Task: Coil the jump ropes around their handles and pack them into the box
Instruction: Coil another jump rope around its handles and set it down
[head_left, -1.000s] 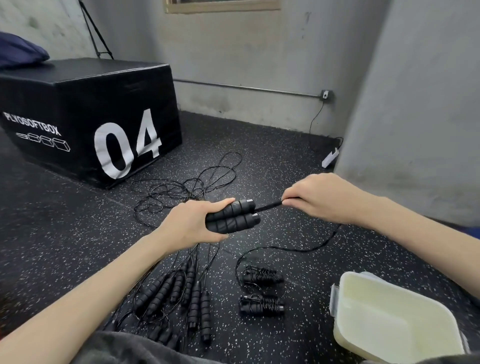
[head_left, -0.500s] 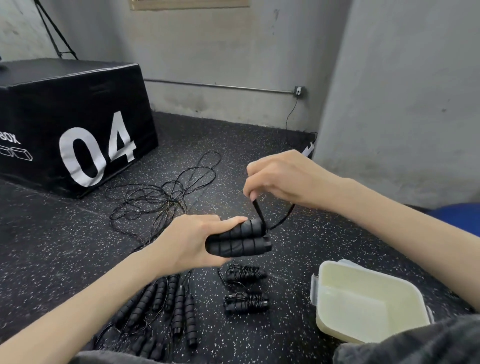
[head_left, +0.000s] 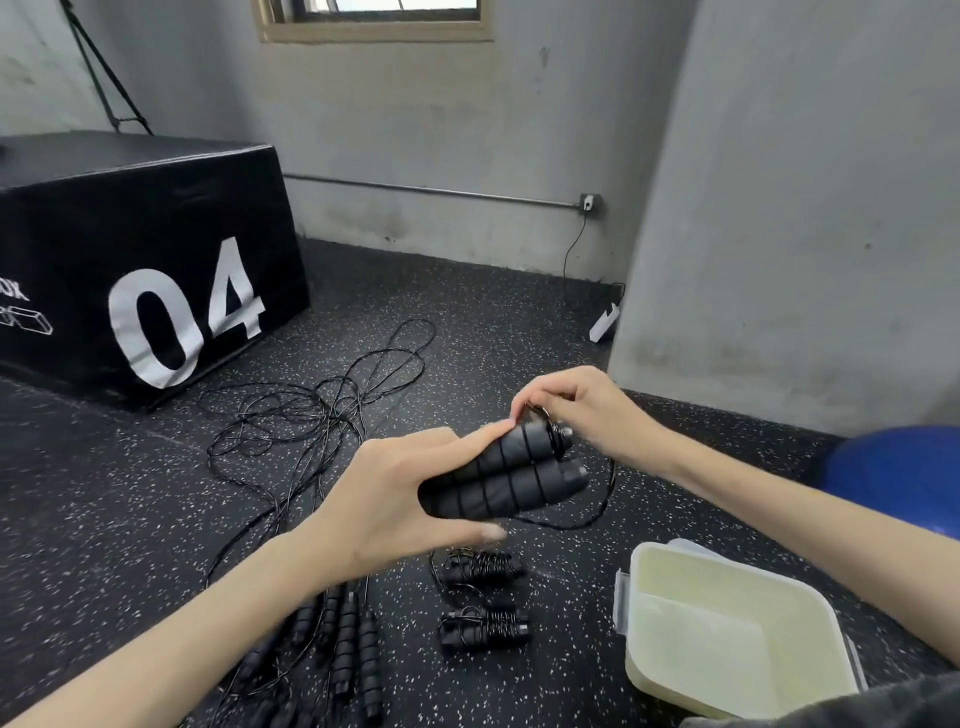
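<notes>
Grey walls (head_left: 467, 130), speckled black floor (head_left: 104, 519)

- The light is soft and even, rather dim, and grey on the walls (head_left: 415, 130).
- A window (head_left: 379, 13) at the top edge looks bright.
- Shadows on the speckled floor (head_left: 467, 322) are weak.
- Straight lines bend near the edges.
- The left hand (head_left: 395, 499) is slightly blurred at its fingertips.
</notes>
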